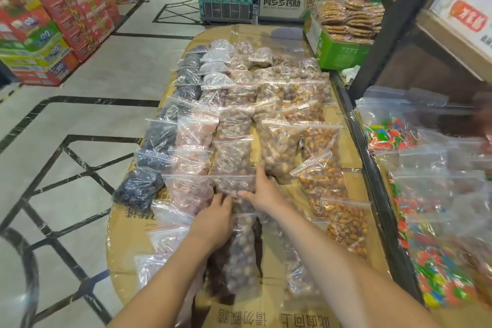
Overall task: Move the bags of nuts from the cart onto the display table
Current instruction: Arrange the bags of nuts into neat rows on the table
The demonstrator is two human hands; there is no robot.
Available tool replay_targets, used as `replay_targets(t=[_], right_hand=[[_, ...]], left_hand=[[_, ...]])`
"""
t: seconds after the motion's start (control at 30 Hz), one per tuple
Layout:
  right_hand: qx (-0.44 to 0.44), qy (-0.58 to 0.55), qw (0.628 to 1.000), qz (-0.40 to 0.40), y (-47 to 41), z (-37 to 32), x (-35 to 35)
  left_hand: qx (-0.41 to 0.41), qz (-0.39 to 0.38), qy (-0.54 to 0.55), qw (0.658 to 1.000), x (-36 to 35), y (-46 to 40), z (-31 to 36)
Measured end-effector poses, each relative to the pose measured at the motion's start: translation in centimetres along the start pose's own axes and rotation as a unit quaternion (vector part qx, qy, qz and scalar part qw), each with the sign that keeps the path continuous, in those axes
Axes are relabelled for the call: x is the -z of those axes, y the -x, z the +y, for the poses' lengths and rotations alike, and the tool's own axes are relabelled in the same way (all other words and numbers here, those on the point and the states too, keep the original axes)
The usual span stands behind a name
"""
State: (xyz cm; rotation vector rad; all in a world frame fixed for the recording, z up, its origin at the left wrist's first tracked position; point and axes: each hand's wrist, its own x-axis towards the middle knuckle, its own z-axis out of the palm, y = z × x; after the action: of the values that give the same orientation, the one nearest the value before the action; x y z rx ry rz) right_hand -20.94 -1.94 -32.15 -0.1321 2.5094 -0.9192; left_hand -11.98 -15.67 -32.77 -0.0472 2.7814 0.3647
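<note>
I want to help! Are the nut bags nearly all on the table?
Many bags already lie in rows on the display table. Both hands, left hand and right hand, are placing a bag of pale nuts. The cart is out of view, so what's left is unknown.

A person's two bare forearms rise from the lower edge of the head-camera view, uncovered from elbow to wrist with no sleeve cuff showing on either. The slim left hand [213,217] and the slim right hand [266,192] are ungloved, their fingers short-nailed where visible. Both wrists and all visible fingers are plain, without watch, bracelet or ring, and unmarked along their whole length.
</note>
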Motion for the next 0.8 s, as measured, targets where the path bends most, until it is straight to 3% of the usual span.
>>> replay_targets(t=[0.17, 0.37, 0.53, 0.67, 0.8], right_hand=[[-0.034, 0.003, 0.999, 0.001, -0.8, -0.1, -0.3], [0.013, 0.009, 0.998, -0.065, -0.6, 0.5, 0.2], [-0.031, -0.152, 0.987, -0.031, -0.9, 0.2, -0.5], [-0.046, -0.116, 0.992, -0.036, -1.5, -0.5, -1.3], [-0.060, -0.156, 0.984, -0.060, -1.1, 0.1, 0.2]], left_hand=[[0.001, -0.049, -0.023, 0.999, 0.0, -0.7, -0.1], [0.015, 0.007, 0.102, 0.995, 0.6, -1.8, -0.3], [0.011, 0.106, 0.189, 0.976, 0.1, -1.7, -1.0], [0.019, 0.028, 0.083, 0.996, 0.0, -1.8, -0.8], [0.027, -0.056, 0.016, 0.998, 1.1, -3.2, -0.8]])
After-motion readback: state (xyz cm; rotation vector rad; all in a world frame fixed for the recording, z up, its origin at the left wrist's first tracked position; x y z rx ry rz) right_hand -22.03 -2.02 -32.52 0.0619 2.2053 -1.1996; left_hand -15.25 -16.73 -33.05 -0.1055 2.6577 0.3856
